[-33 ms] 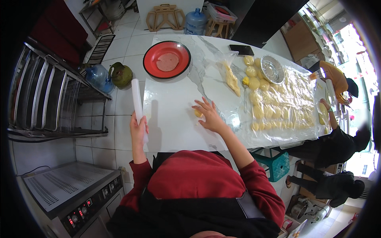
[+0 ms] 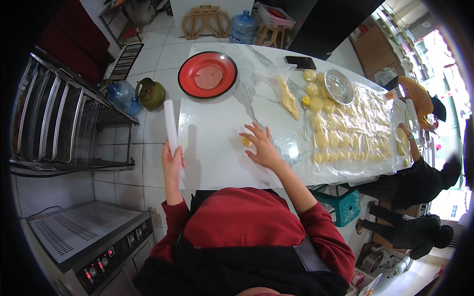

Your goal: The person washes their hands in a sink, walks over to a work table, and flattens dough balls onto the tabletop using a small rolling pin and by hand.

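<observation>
On the left, my left hand (image 2: 172, 163) grips a white rolling pin (image 2: 171, 123), held upright in the picture along the table's edge. My right hand (image 2: 261, 148) is spread open over a small yellow dough ball (image 2: 245, 141), which is partly hidden by the fingers; whether they press on it I cannot tell. Farther back on the marble table (image 2: 217, 118) sit a red black-rimmed plate (image 2: 190, 74) with a pink round piece (image 2: 209, 77) on it, and a clear bag of pale yellow filling (image 2: 288, 98). Rows of dough balls (image 2: 335, 138) lie under plastic at right.
A foil pan (image 2: 338, 85) and phone (image 2: 299, 62) lie at the table's back right. A tray rack (image 2: 69, 118), coconut (image 2: 149, 93) and oven (image 2: 89, 232) stand left. Co-workers (image 2: 419, 180) are on the right, near a green stool (image 2: 340, 207).
</observation>
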